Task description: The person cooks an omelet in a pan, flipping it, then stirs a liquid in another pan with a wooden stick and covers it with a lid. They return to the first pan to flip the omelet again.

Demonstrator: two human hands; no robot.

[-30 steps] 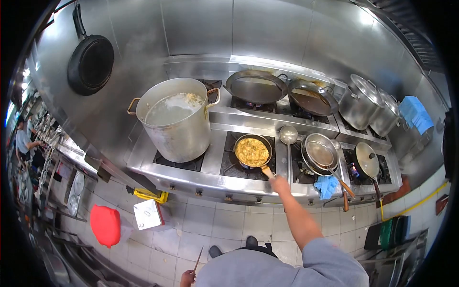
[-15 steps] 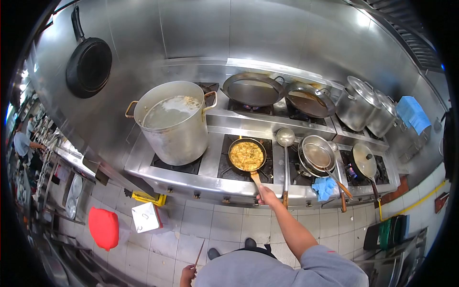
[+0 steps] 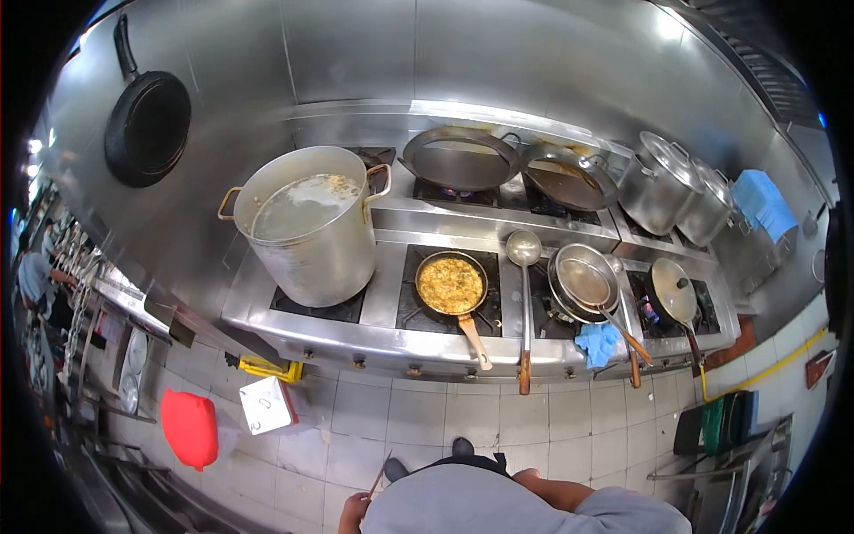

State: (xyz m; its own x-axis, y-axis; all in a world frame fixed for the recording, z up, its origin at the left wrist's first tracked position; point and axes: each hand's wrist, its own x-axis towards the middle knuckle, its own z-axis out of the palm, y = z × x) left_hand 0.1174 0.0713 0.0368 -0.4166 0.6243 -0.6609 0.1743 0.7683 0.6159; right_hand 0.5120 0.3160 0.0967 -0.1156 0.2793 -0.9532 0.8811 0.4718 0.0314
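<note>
A small frying pan (image 3: pixel 451 285) of yellow egg-like food sits on the middle front burner, its wooden handle pointing toward me. My right forearm (image 3: pixel 560 491) is drawn back against my grey shirt, and the hand itself is hidden. At the bottom edge, my left hand (image 3: pixel 353 513) is closed on a thin stick-like utensil (image 3: pixel 381 472) that points up over the tiled floor. Neither hand touches the stove.
A big steaming stockpot (image 3: pixel 302 222) stands left of the pan. A ladle (image 3: pixel 523 249), strainer (image 3: pixel 587 280), blue cloth (image 3: pixel 598 343) and lidded pan (image 3: pixel 673 292) lie to the right. Two woks (image 3: pixel 461 160) and lidded pots (image 3: pixel 658 182) fill the back row. A red object (image 3: pixel 191 427) and white tub (image 3: pixel 267 405) sit on the floor. A person (image 3: pixel 36 276) works far left.
My right hand let go of the frying pan's handle and pulled back to my body. The pan stays on its burner. The view shifted back slightly.
</note>
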